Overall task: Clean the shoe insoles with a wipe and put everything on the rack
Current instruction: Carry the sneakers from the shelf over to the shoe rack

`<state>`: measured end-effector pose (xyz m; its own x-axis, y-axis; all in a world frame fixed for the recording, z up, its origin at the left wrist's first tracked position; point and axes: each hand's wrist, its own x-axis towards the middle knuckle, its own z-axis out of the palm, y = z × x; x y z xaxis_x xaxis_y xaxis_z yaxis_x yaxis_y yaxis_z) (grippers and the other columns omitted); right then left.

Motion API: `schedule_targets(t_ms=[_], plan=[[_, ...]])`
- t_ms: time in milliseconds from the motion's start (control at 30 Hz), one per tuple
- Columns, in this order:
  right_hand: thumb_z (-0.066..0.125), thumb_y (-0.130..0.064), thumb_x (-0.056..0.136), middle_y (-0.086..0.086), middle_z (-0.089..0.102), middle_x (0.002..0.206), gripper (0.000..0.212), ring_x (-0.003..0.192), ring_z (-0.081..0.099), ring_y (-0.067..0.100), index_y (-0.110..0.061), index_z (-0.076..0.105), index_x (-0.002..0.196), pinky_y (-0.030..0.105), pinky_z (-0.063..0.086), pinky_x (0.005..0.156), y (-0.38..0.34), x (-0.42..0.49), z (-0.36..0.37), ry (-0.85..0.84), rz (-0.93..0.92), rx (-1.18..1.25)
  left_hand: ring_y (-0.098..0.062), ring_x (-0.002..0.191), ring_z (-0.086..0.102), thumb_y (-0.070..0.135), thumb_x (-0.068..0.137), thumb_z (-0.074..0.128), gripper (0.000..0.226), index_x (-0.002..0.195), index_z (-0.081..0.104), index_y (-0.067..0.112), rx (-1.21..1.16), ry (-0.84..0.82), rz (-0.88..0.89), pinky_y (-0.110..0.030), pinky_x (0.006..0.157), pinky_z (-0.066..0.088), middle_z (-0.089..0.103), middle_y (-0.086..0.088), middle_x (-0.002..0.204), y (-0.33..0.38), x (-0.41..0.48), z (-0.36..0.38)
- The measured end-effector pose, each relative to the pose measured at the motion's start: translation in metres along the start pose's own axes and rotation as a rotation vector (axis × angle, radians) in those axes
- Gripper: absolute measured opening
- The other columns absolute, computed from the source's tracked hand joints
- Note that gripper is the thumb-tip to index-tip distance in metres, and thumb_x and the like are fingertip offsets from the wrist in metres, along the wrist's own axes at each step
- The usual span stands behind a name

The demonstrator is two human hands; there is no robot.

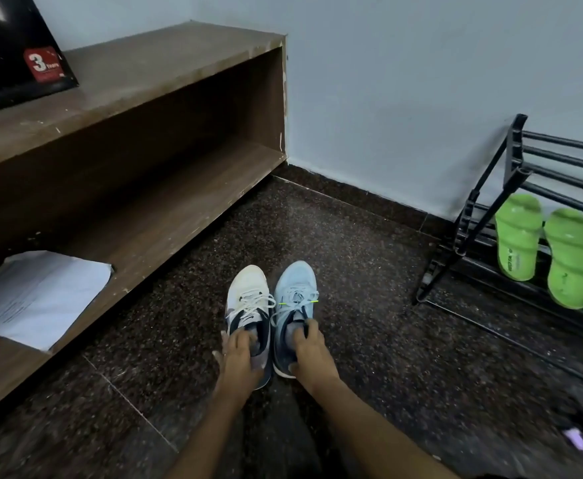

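On the floor (369, 278): two sneakers stand side by side, toes away from the person.
White sneaker (248, 299): left of the pair, touching its neighbour.
Blue sneaker (295, 292): right of the pair.
Left hand (240, 357): fingers curled into the white sneaker's opening, gripping its collar.
Right hand (310, 354): gripping the blue sneaker's collar likewise.
Rack (511, 160): against the wall at right, green slippers (518, 236) leaning on it.
Wooden shelf (165, 188): along the left, paper (37, 295) inside.
Open room: bare floor between shelf edge and rack.

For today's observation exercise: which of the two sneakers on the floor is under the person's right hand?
The light blue sneaker, under the right hand; the white sneaker beside it sits under the left hand.
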<state>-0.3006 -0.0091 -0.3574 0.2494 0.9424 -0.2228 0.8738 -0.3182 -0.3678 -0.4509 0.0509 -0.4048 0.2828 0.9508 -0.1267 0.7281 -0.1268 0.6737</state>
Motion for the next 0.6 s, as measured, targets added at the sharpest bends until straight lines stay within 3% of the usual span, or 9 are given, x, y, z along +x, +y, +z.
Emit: schedule_targets(t_ms=[67,200,333,600], plan=[[0.06,-0.013,0.086,0.011,0.013,0.147,0.054,0.13,0.029,0.03,-0.011,0.033,0.133,0.035,0.038,0.098,0.005,-0.003,-0.018,0.05,-0.003,0.021,-0.033,0.146,0.015,0.014,0.086,0.068,0.028,0.107,0.05,0.018,0.004,-0.005,0.038,-0.063,0.114,0.003,0.048,-0.003,0.125,0.018,-0.002,-0.008],[0.051,-0.011,0.09,0.016,0.013,0.148,0.045,0.133,0.027,0.035,-0.008,0.035,0.132,0.041,0.04,0.096,0.023,-0.011,-0.066,0.179,0.024,0.038,-0.04,0.138,0.029,-0.007,0.073,0.055,0.046,0.111,0.051,0.018,0.051,0.024,0.175,-0.06,0.116,0.013,0.05,-0.007,0.125,0.073,-0.001,-0.025],[0.054,-0.008,0.088,0.018,0.008,0.151,0.05,0.139,0.019,0.034,-0.007,0.032,0.133,0.039,0.039,0.101,0.049,-0.025,-0.125,0.307,0.057,0.004,-0.039,0.147,0.013,-0.013,0.07,0.05,0.06,0.12,0.046,0.02,0.025,0.001,0.268,-0.051,0.12,0.0,0.039,-0.009,0.142,0.141,0.004,-0.035],[0.053,-0.007,0.087,0.023,0.016,0.148,0.051,0.139,0.017,0.035,-0.003,0.035,0.134,0.037,0.034,0.104,0.131,-0.086,-0.247,0.575,0.149,-0.075,-0.034,0.15,-0.001,-0.015,0.073,0.047,0.068,0.136,0.04,0.011,0.051,-0.018,0.551,-0.045,0.12,-0.006,0.026,-0.014,0.154,0.324,-0.025,-0.024]])
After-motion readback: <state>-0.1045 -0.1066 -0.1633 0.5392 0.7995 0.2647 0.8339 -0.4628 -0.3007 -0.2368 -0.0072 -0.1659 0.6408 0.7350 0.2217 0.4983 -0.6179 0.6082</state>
